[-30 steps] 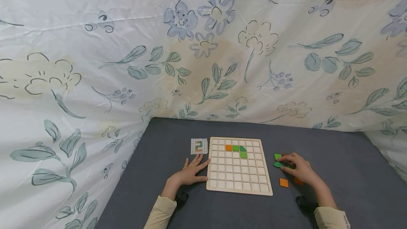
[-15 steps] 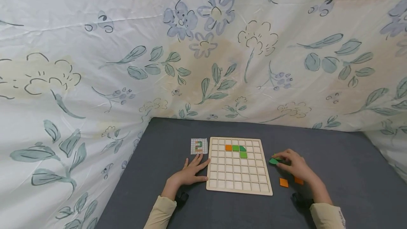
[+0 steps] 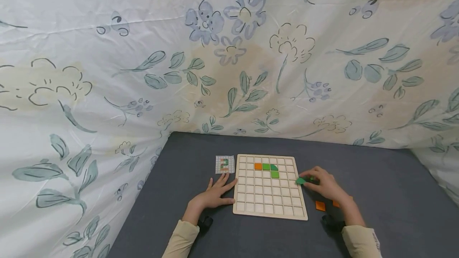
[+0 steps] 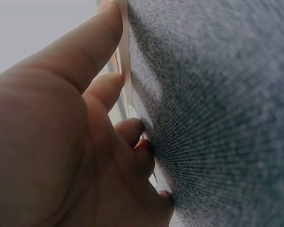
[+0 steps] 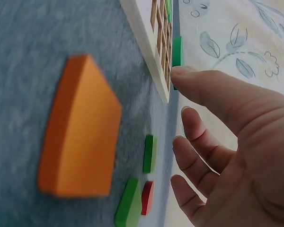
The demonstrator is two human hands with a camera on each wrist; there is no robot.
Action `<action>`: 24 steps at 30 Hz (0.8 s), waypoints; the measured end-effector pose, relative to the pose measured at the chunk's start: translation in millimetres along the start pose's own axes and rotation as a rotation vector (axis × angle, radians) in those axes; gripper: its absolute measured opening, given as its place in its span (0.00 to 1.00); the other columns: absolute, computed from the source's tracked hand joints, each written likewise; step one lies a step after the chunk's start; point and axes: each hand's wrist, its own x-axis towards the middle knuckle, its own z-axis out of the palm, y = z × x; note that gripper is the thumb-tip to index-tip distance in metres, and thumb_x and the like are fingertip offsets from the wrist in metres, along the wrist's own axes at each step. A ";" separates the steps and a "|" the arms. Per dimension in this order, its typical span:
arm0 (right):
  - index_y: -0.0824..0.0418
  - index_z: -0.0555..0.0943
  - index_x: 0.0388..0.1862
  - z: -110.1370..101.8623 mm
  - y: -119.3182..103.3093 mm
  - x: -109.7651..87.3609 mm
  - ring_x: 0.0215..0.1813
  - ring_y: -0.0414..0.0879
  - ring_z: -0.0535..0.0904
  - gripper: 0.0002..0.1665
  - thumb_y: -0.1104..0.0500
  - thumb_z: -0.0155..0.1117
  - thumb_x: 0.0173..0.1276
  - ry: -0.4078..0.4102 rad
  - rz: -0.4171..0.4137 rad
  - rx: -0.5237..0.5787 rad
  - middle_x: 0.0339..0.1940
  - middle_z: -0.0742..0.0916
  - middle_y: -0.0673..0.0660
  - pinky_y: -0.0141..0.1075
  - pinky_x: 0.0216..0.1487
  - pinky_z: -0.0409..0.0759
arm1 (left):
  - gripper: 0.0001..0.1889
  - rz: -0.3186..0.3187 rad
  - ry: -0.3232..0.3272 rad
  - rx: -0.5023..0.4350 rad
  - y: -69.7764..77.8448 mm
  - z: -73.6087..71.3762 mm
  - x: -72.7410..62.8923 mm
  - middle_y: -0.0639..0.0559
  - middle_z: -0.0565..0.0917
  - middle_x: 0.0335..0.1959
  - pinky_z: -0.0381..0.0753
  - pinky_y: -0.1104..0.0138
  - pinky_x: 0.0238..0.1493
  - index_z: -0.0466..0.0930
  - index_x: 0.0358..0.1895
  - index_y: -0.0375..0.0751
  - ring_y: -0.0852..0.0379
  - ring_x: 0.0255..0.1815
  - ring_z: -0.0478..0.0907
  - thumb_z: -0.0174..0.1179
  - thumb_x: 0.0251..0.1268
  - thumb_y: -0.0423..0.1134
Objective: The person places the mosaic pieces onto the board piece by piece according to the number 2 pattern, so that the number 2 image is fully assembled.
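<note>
In the head view, my right hand (image 3: 324,183) pinches a green tile (image 3: 300,180) between thumb and fingertips, right at the right edge of a wooden grid board (image 3: 266,200). The right wrist view shows this tile (image 5: 178,49) at the thumb tip, the other fingers loosely bent. My left hand (image 3: 211,197) lies with fingers spread, thumb and index fingertip at the board's left edge. On the board's upper part sit an orange square (image 3: 257,166), a green square (image 3: 266,167), a darker green tile with one rounded corner (image 3: 274,167) and another green square (image 3: 275,174) below it.
A small pattern card (image 3: 224,165) lies beside the board's upper left corner. An orange tile (image 3: 320,206) rests near my right wrist, another partly under it. Behind the right hand are green tiles (image 5: 128,203) and a red one (image 5: 147,197). Floral cloth (image 3: 244,71) hangs behind the table.
My right hand has picked the green tile out of the loose pieces and moved left with it to the board's edge. The left hand stays in place.
</note>
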 end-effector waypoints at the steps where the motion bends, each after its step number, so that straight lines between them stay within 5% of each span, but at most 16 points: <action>1: 0.52 0.83 0.47 0.8 -1.0 0.9 0.35 0.45 0.70 0.15 0.59 0.68 0.59 0.000 -0.006 0.005 0.37 0.76 0.52 0.35 0.34 0.67 | 0.38 0.002 0.000 -0.001 0.1 0.0 -0.3 0.42 0.41 0.75 0.28 0.39 0.68 0.50 0.74 0.50 0.44 0.76 0.34 0.53 0.64 0.56; 24: 0.56 0.83 0.47 18.3 -11.2 19.1 0.32 0.43 0.68 0.17 0.60 0.69 0.57 -0.015 -0.100 0.060 0.35 0.76 0.53 0.32 0.31 0.68 | 0.37 0.000 -0.006 -0.019 4.7 -3.5 -3.0 0.42 0.41 0.75 0.27 0.40 0.68 0.50 0.74 0.50 0.43 0.75 0.34 0.53 0.65 0.54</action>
